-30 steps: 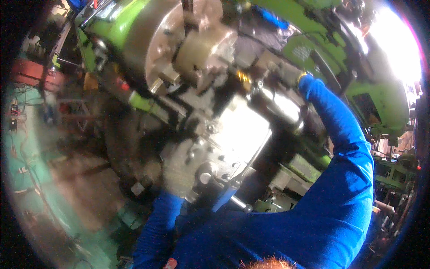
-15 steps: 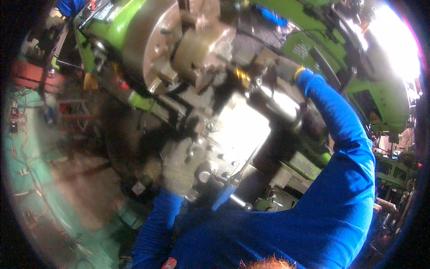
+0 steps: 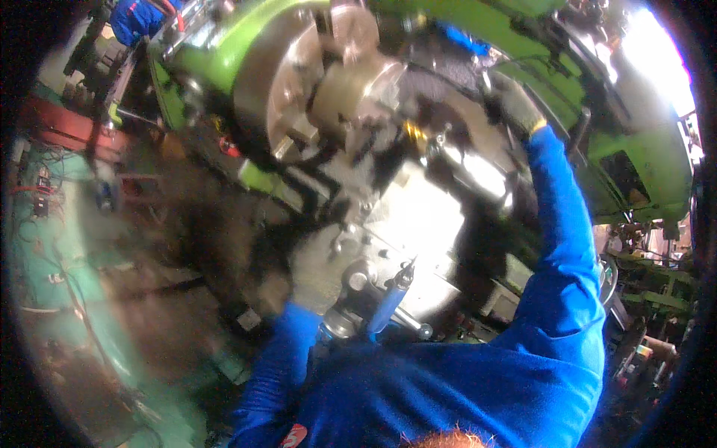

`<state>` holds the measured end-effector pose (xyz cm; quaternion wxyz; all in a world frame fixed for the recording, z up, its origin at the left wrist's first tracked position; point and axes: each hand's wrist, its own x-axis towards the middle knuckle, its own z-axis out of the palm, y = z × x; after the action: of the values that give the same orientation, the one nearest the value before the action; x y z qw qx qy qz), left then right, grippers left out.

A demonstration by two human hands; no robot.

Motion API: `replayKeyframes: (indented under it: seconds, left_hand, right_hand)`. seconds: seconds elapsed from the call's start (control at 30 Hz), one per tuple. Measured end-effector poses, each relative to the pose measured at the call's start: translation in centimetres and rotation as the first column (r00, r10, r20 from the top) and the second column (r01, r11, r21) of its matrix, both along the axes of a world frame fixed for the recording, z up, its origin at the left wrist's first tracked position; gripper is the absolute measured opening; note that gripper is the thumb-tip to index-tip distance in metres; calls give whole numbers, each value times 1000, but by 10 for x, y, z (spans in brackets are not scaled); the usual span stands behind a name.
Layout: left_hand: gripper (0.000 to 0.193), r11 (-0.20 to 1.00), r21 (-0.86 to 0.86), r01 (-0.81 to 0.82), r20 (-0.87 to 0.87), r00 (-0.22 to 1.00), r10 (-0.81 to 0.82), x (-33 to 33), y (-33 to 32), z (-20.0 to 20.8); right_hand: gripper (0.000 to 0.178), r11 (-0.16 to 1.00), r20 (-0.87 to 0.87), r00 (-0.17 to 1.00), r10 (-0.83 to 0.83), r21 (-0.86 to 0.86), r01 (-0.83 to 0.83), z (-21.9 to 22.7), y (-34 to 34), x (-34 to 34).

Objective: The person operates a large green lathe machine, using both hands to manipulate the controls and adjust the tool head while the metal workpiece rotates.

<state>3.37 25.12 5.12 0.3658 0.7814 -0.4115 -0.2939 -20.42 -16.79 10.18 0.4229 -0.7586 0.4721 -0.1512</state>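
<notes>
Looking down through the head camera, you stood bent over a green lathe point(image 3: 224, 52), your blue sleeves coming up from the lower edge. Your right hand point(image 3: 515, 104), in a grey glove with a yellow cuff, was raised high at the upper right, resting against the dark machine parts just right of the chuck point(image 3: 299, 89); motion blur hid the fingers, so I could not tell whether that hand was open or closed on anything. Your left hand point(image 3: 310, 280), gloved in a pale grey, lay low at the centre, pressed to the left side of the bright metal carriage point(image 3: 426, 224). Its fingers were smeared by blur too, and I could not tell if they gripped a part or only rested there. Just right of that hand, a blue-handled tool point(image 3: 388, 302) stood tilted, its tip pointing up toward the carriage, beside a round steel knob point(image 3: 358, 281).

The chuck sat at the upper centre, its steel face turned toward you, with a stubby round workpiece point(image 3: 358, 82) held in it. A small brass-coloured part point(image 3: 413, 132) showed between the chuck and your right hand. The teal floor point(image 3: 67, 299) with loose cables ran along the left. A green frame point(image 3: 650, 164) filled the right side.
</notes>
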Motion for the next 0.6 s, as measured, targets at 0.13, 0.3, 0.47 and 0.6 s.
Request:
replayKeyframes:
  seconds: [0.13, 0.3, 0.47, 0.6]
  left_hand:
    - [46, 977, -196, 88, 310, 951, -24, 12, -2, 8]
    - [37, 901, -332, 280, 469, 878, -100, 11, -58, 46]
    - [24, 849, 8, 529, 524, 721, -454, -16, -119, 54]
    - [27, 762, 499, 413, 588, 485, -647, -29, -146, 55]
  right_hand:
    - [45, 908, 299, 935, 190, -415, -52, 9, 111, 6]
    - [35, 887, -56, 972, 228, -399, -231, -26, 221, 7]
    - [30, 992, 97, 995, -6, -122, 18, -24, 266, 5]
    - [30, 920, 280, 952, -125, -328, 217, -18, 268, -38]
